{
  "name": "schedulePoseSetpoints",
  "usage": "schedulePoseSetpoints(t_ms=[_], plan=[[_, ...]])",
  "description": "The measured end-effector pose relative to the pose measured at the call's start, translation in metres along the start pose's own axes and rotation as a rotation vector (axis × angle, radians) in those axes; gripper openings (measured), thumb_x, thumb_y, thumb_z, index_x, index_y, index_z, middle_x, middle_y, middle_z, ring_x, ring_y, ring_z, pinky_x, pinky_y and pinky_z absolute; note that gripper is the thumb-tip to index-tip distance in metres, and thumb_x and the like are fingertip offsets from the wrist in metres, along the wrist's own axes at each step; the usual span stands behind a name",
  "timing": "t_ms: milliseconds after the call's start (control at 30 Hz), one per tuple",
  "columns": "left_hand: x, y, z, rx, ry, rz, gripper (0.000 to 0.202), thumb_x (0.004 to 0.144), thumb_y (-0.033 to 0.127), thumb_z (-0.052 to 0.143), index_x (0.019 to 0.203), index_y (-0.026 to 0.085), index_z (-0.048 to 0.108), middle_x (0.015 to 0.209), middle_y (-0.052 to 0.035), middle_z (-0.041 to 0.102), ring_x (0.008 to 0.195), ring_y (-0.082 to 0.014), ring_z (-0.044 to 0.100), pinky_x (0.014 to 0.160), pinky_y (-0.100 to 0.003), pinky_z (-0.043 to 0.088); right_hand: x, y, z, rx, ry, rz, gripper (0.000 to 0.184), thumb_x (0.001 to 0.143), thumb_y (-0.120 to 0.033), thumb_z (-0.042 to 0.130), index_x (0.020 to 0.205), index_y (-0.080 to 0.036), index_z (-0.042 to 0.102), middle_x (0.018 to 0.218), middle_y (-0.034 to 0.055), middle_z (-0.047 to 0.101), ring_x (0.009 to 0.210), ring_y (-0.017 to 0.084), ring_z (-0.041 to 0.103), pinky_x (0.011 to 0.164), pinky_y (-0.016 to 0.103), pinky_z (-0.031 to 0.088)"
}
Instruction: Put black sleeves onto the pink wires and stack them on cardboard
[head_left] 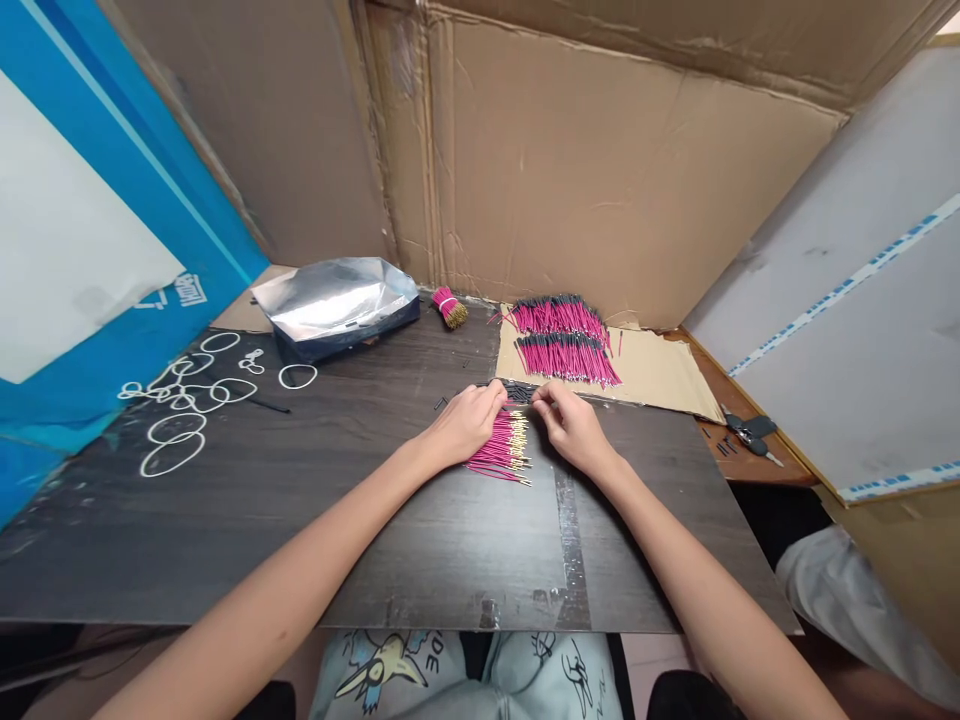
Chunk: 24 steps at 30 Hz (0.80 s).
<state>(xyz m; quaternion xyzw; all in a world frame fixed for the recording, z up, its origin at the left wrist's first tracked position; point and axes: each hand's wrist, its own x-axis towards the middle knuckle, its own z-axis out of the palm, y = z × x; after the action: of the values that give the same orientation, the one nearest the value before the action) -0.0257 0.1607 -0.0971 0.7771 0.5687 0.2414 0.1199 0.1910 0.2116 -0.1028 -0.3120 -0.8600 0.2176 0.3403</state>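
My left hand point(474, 422) is closed in a pinch at the top of a pile of pink wires point(495, 455) with gold-coloured ends. A pink wire seems to stick out from its fingertips toward the right. My right hand point(571, 428) is closed too, thumb against forefinger, a short gap away; whatever is between those fingertips is too small to make out. Between and just beyond both hands lie several short black sleeves point(519, 392). Farther back, two rows of pink wires with black sleeves point(566, 360) rest on a flat cardboard sheet point(660, 370).
A silver bag point(337, 300) lies at the back left, beside a banded bundle of pink wires point(450, 307). White rubber bands point(176, 430) are scattered on the left of the dark table point(360, 550). Keys point(752, 434) lie at the right. Cardboard walls point(600, 170) enclose the back.
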Motion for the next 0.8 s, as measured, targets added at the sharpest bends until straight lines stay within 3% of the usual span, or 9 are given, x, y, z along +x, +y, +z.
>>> schedulePoseSetpoints(t_ms=[300, 600, 800], plan=[[0.0008, -0.0021, 0.0028, 0.094, -0.009, -0.046, 0.03, 0.109, 0.034, 0.025, 0.098, 0.022, 0.051, 0.084, -0.0055, 0.066, 0.079, -0.0252, 0.061, 0.071, -0.033, 0.039, 0.0005, -0.0005, -0.0012, -0.004, 0.003, -0.013, 0.012, 0.102, -0.025, 0.047, 0.098, -0.021, 0.059, 0.091, 0.0054, 0.065, 0.082, 0.02, 0.059, 0.073, 0.029, 0.044], [0.0034, -0.0021, 0.0062, 0.166, -0.033, -0.112, 0.032, 0.108, 0.035, 0.026, 0.107, 0.022, 0.055, 0.084, -0.0074, 0.068, 0.084, -0.0283, 0.067, 0.071, -0.034, 0.042, 0.001, -0.0038, -0.0004, 0.11, 0.033, -0.053, 0.012, 0.1, -0.023, 0.053, 0.101, -0.022, 0.065, 0.1, 0.0052, 0.069, 0.091, 0.02, 0.064, 0.079, 0.03, 0.048], [0.0031, -0.0019, 0.0054, 0.18, -0.028, -0.084, 0.03, 0.108, 0.033, 0.026, 0.107, 0.021, 0.054, 0.082, -0.0067, 0.068, 0.082, -0.0282, 0.068, 0.071, -0.034, 0.043, 0.0009, -0.0044, 0.0059, 0.31, 0.048, 0.094, 0.009, 0.094, -0.028, 0.064, 0.1, -0.022, 0.067, 0.095, 0.0038, 0.071, 0.083, 0.019, 0.066, 0.071, 0.029, 0.051]])
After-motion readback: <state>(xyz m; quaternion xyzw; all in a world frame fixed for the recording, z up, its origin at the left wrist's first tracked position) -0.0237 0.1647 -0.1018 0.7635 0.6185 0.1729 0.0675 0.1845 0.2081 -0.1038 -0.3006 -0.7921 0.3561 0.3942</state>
